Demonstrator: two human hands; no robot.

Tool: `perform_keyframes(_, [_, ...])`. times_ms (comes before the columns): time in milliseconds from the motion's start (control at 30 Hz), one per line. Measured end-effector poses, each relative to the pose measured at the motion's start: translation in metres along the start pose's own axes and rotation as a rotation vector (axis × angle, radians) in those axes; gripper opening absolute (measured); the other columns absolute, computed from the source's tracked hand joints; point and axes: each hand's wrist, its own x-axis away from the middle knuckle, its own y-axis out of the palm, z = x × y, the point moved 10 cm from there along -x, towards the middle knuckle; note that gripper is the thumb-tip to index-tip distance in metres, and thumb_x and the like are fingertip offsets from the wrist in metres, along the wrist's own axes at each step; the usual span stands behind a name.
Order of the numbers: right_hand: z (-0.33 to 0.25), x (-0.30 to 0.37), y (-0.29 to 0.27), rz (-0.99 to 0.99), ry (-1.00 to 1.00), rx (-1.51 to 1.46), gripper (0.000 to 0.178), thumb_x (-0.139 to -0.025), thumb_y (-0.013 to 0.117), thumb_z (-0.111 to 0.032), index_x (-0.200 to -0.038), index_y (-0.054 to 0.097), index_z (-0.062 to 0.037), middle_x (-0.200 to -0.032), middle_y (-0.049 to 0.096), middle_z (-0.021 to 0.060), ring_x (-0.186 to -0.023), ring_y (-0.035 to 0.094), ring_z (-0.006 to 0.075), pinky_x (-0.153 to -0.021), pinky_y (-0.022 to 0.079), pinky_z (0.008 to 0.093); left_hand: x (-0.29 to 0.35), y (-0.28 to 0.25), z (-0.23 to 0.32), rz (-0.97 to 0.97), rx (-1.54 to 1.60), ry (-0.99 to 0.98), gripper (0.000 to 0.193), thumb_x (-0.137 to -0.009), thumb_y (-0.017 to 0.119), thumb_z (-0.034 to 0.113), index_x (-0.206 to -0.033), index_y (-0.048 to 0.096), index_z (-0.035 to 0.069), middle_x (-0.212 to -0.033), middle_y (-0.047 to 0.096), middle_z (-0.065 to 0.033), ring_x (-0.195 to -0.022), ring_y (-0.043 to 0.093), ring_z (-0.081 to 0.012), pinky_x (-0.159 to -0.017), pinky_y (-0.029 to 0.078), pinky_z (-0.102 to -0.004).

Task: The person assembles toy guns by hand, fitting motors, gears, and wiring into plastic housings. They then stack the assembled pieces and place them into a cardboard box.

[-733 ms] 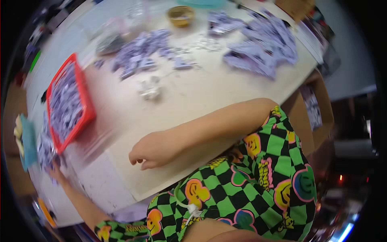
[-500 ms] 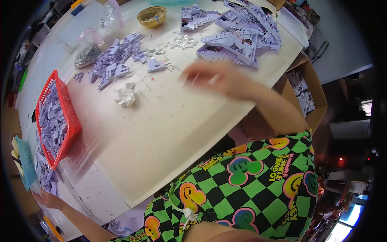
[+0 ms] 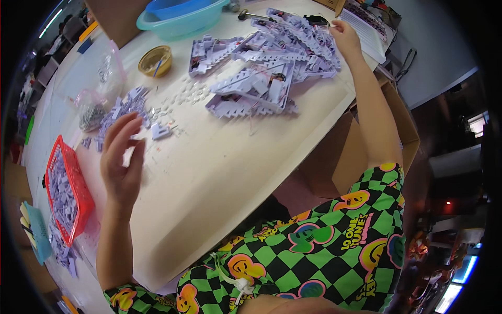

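Note:
My left hand is raised over the near left part of the table, its fingers curved and apart from the thumb, with nothing visible between them. Beyond its fingertips lies a heap of small lilac plastic parts. My right arm is stretched toward the far right. There my right hand is at the edge of a pile of lilac toothed plastic housings with wires inside. Its fingertips are drawn together beside a black object; whether they grip anything is too small to make out.
A red basket full of lilac parts stands at left, near a teal basket. Farther back are bagged small parts, a yellow bowl, white discs and a teal basin. A cardboard box sits beyond the table's right edge.
My left hand has come up from the lower left to the table's left middle. My right hand has reached away to the pile's far side. The view has shifted; the crumpled white paper is out of sight.

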Motion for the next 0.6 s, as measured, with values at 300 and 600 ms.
perform_keyframes(300, [0.092, -0.059, 0.000, -0.197, 0.163, 0.197, 0.038, -0.072, 0.059, -0.035, -0.094, 0.061, -0.0047, -0.086, 0.063, 0.0110, -0.082, 0.060, 0.0232, -0.072, 0.046, 0.0316, -0.093, 0.088, -0.020, -0.111, 0.390, -0.282, 0.032, -0.081, 0.051, 0.001, -0.113, 0.052, 0.002, -0.111, 0.053, -0.0056, -0.093, 0.052, -0.0118, -0.078, 0.042, -0.0231])
perform_keyframes(600, [0.037, 0.008, 0.040, -0.552, 0.117, 0.308, 0.047, -0.070, 0.058, -0.050, -0.078, 0.059, -0.0037, -0.071, 0.059, 0.0075, -0.059, 0.054, 0.0180, -0.051, 0.041, 0.0314, -0.143, 0.163, -0.027, -0.137, 0.656, -0.417, 0.034, -0.080, 0.053, 0.006, -0.113, 0.053, 0.003, -0.111, 0.055, -0.0055, -0.091, 0.055, -0.0106, -0.076, 0.043, -0.0240])
